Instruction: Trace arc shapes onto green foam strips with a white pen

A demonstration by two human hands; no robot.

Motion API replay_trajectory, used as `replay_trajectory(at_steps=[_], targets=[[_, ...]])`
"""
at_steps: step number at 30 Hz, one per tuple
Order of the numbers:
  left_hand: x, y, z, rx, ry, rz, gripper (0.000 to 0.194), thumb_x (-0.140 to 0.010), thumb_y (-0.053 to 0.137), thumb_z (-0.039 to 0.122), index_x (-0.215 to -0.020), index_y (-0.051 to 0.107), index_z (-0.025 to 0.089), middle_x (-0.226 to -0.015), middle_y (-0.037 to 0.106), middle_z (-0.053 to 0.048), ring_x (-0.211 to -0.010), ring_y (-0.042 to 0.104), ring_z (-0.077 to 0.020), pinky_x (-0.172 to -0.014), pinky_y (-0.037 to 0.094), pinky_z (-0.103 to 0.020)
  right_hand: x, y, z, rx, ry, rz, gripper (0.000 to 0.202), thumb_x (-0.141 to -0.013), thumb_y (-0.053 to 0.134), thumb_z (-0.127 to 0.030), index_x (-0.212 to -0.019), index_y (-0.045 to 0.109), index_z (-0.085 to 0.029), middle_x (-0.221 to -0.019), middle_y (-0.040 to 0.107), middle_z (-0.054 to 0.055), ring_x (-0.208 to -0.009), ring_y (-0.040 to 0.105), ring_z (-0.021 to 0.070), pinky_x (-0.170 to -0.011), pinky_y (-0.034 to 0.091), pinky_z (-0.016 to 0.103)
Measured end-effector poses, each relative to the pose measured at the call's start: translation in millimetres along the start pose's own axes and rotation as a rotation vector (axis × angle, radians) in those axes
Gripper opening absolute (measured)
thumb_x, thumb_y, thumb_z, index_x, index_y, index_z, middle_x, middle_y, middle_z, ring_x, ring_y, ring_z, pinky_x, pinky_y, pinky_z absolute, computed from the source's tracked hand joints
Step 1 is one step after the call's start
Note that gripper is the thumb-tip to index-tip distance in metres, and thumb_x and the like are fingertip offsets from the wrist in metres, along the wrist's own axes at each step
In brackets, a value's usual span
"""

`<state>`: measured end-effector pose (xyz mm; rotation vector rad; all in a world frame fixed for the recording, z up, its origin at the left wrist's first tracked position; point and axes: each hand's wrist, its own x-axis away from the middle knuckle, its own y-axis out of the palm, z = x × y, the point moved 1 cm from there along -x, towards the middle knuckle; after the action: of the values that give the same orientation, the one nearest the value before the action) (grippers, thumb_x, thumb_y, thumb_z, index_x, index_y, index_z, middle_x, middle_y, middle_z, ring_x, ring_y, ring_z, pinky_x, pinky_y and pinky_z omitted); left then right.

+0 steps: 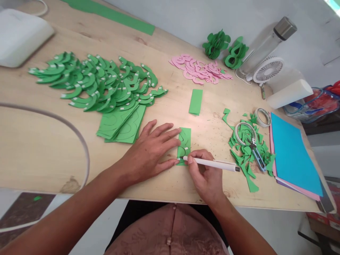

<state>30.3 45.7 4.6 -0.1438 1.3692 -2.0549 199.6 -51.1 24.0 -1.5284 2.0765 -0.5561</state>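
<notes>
A small green paper strip (187, 136) lies before me with curved dark lines and small white patches on it. My left hand (155, 148) rests flat with fingers spread, its fingertips on the strip's left edge. In my right hand (205, 173) is a white pen (217, 164), its tip at the lower part of the strip. Left of the strip, green paper pieces with drawn curves (127, 127) sit in a stack, partly behind my left hand. Above that stack spreads a large pile of cut green curved pieces (106, 83) with white patches.
Another folded green strip (196, 101) lies ahead. Pink cutouts (199, 69) and green paper ornaments (216, 44) are near the wall. Right are green scraps (247, 152), scissors (257, 157), tape rolls (262, 117), and blue sheets (294, 152). A white cable (83, 141) loops at left.
</notes>
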Motion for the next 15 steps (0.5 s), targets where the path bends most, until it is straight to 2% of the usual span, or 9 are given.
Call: replay_trajectory(at_steps=[15], targets=[[-0.3, 0.4, -0.9, 0.003, 0.002, 0.0, 0.027, -0.09, 0.058, 0.039, -0.113, 0.06, 0.024, -0.145, 0.054, -0.005, -0.139, 0.041, -0.0317, -0.117, 0.022, -0.061, -0.3, -5.3, 2.2, -0.001, 0.036, 0.035, 0.011, -0.088, 0.056, -0.027, -0.08, 0.06, -0.022, -0.073, 0.068, 0.002, -0.067, 0.062, 0.0177, -0.06, 0.045, 0.029]])
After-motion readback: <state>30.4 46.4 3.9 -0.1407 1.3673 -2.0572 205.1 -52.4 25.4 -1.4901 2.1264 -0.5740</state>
